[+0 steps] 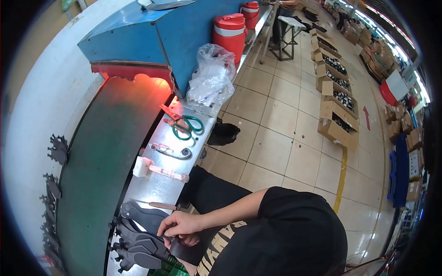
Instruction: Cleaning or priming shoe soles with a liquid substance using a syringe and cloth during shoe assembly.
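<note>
Standing beside the metal surface [156, 186], I watch the person work just right of the pile of dark moulded parts [146, 259]. The right hand [180, 224] has its fingers curled, apparently pinching the edge of a dark piece [188, 252], which lies close against the pile's right side. The left hand [189, 239] is mostly hidden, so I can't tell its grip. This looks like handling or checking one piece; the next move probably calls for steadying it with both hands.
</note>
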